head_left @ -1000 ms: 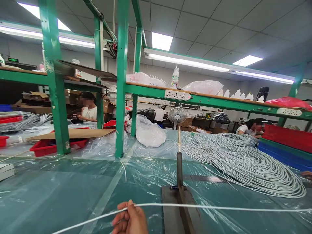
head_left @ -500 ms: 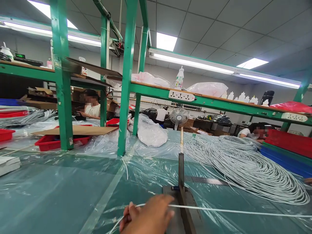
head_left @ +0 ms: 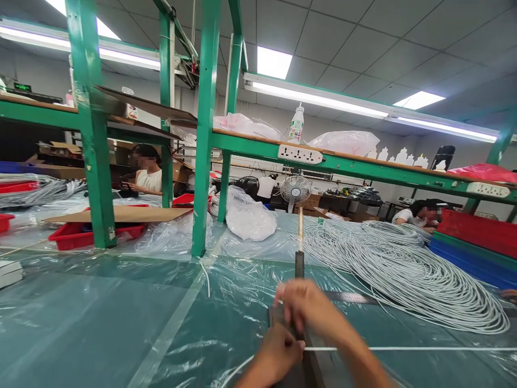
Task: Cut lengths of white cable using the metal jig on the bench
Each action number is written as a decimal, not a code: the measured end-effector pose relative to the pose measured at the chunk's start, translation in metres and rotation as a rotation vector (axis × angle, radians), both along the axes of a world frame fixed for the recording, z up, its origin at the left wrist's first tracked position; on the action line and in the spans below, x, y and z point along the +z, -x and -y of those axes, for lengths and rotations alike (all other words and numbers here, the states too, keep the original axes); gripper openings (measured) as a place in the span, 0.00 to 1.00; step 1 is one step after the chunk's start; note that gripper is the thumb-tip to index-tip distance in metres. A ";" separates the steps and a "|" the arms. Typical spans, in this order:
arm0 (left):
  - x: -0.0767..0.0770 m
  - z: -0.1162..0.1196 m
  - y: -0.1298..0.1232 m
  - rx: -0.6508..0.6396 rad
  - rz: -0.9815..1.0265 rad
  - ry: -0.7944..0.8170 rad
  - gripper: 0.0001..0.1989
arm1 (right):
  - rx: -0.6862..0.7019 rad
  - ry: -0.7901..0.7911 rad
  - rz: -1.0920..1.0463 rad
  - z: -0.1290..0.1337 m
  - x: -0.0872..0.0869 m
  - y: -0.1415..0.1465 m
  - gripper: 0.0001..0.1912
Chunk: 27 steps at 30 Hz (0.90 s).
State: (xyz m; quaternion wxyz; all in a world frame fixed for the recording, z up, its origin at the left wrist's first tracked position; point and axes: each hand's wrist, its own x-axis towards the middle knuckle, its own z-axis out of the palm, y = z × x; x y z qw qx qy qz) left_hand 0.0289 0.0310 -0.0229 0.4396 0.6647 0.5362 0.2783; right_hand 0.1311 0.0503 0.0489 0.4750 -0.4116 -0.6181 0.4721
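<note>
my left hand: thumb and fingers of my left hand (head_left: 278, 347) pinch the white cable (head_left: 424, 348), low centre of the frame, probably to steady it across the metal lever tool (head_left: 299, 264).
my right hand: my right hand (head_left: 313, 310) is bent over the tool, fingers curled; blur means i cannot tell whether it grasps anything.
cable run: nearly straight toward the right edge, curving off lower left.
edges: coiled cables (head_left: 404, 275) and steel ruler (head_left: 351, 297) crowd centre right.
room: plastic-covered tabletop (head_left: 100, 328), lower left, gives widest movement.
</note>
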 end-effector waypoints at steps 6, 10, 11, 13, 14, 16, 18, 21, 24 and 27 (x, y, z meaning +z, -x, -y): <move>-0.017 -0.007 -0.007 0.136 -0.135 -0.037 0.15 | -0.429 0.128 -0.180 -0.119 0.073 -0.043 0.11; -0.027 -0.011 -0.009 0.175 -0.111 -0.003 0.15 | -0.294 0.255 -0.231 -0.151 0.072 -0.043 0.17; -0.027 -0.011 -0.010 0.188 -0.115 -0.004 0.14 | -0.266 0.270 -0.239 -0.152 0.071 -0.041 0.18; -0.025 -0.010 -0.012 0.221 -0.131 -0.001 0.13 | -0.247 0.286 -0.253 -0.148 0.072 -0.038 0.19; -0.023 -0.009 -0.013 0.238 -0.135 -0.002 0.12 | -0.251 0.288 -0.262 -0.145 0.074 -0.038 0.19; -0.018 -0.008 -0.014 0.258 -0.131 0.001 0.11 | -0.246 0.278 -0.291 -0.133 0.083 -0.042 0.20; -0.013 -0.006 -0.014 0.253 -0.115 0.014 0.11 | -0.205 0.264 -0.327 -0.113 0.094 -0.052 0.21; -0.007 -0.006 -0.015 0.225 -0.087 0.036 0.12 | -0.123 0.285 -0.382 -0.061 0.106 -0.071 0.22; -0.004 -0.005 -0.015 0.198 -0.073 0.033 0.13 | -0.149 0.369 -0.349 0.010 0.103 -0.084 0.12; -0.003 -0.005 -0.015 0.193 -0.076 0.033 0.14 | -0.237 0.438 -0.237 0.079 0.082 -0.086 0.13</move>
